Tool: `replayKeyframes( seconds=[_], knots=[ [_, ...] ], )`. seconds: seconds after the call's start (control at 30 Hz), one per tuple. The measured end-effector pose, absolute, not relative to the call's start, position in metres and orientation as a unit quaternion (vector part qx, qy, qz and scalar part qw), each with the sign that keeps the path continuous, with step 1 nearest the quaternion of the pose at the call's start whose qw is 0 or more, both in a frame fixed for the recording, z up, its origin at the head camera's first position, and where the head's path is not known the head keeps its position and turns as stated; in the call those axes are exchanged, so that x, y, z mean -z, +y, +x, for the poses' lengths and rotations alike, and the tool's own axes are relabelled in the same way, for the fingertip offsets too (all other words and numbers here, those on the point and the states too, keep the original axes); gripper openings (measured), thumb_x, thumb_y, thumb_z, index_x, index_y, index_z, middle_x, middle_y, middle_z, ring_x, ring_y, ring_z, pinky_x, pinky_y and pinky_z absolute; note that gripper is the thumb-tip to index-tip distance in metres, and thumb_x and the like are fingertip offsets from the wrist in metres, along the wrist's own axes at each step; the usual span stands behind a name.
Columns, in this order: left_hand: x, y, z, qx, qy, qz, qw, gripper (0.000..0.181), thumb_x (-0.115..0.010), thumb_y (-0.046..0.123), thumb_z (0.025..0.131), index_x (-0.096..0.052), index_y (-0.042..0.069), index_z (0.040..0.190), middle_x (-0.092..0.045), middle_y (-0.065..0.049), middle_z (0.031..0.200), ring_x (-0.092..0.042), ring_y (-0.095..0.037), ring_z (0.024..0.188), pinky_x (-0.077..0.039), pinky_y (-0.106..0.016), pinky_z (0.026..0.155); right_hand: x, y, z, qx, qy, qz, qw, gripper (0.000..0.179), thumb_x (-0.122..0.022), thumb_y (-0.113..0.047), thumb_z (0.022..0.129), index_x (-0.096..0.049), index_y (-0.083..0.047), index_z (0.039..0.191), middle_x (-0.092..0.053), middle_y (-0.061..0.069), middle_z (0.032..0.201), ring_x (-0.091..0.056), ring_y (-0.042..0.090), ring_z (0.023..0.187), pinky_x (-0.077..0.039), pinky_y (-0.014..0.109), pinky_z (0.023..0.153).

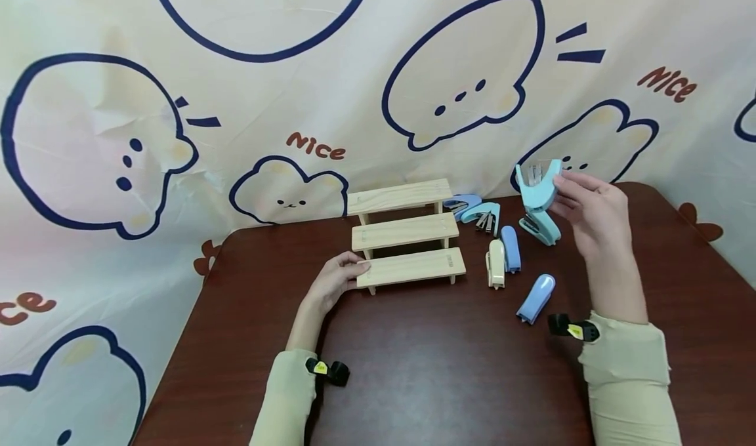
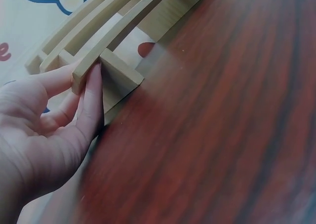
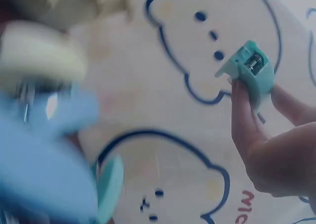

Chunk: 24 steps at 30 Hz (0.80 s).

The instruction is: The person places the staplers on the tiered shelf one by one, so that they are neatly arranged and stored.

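Right hand [image 1: 596, 210]: fingers pinch a teal stapler [image 1: 539, 197], raised above the counter [image 1: 443, 367], its two halves splayed. Left hand [image 1: 336, 279]: fingers pinch the left end of the lowest step on the wooden three-step rack [image 1: 407, 269]. Risks: a slackened pinch could let the stapler rotate or drop; an uneven left-hand pull could skew the rack.

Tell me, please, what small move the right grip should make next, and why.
Probably ease the turquoise stapler leftward toward the wooden stand: the right grip holds it up, the left grip pinches the left end of the lowest shelf, and no stapler sits on the stand.
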<state>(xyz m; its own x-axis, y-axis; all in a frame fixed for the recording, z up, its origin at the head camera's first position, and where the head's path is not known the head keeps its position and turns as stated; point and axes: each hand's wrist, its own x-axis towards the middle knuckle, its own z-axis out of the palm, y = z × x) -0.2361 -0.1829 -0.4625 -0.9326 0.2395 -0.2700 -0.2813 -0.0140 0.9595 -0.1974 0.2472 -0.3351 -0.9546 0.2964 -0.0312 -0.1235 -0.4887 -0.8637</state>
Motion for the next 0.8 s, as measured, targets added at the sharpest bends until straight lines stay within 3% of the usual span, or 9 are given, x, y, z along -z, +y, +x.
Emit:
replayKeyframes(
  seconds=[0.27, 0.6, 0.8],
  knots=[
    [0.462, -0.183, -0.234, -0.708, 0.681, -0.007, 0.19, 0.01, -0.067, 0.004, 0.098, -0.058, 0.008, 0.096, -0.066, -0.004, 0.094, -0.067, -0.017, 0.085, -0.058, -0.029, 0.073, 0.323, 0.214, -0.198, -0.879, -0.441, -0.089, 0.158, 0.025, -0.085, -0.007, 0.086, -0.08, -0.004, 0.11, -0.065, 0.01, 0.12, -0.072, 0.017, 0.083, -0.061, 0.028, 0.074],
    [0.462, -0.182, -0.231, -0.713, 0.674, -0.019, 0.19, 0.011, -0.067, 0.006, 0.099, -0.056, 0.006, 0.1, -0.066, -0.004, 0.093, -0.067, -0.016, 0.083, -0.057, -0.029, 0.071, 0.326, 0.195, -0.205, -0.92, -0.352, -0.09, 0.147, 0.015, -0.079, 0.003, 0.088, -0.077, 0.002, 0.103, -0.073, 0.013, 0.101, -0.073, 0.02, 0.079, -0.062, 0.031, 0.071],
    [0.461, -0.184, -0.231, -0.71, 0.677, 0.001, 0.196, 0.01, -0.067, 0.006, 0.1, -0.056, 0.006, 0.101, -0.066, -0.004, 0.094, -0.067, -0.016, 0.082, -0.057, -0.028, 0.069, 0.324, 0.185, -0.206, -0.926, -0.323, -0.108, 0.165, 0.02, -0.081, 0.003, 0.087, -0.076, 0.003, 0.106, -0.07, 0.014, 0.103, -0.073, 0.021, 0.079, -0.062, 0.031, 0.072]
  ],
)
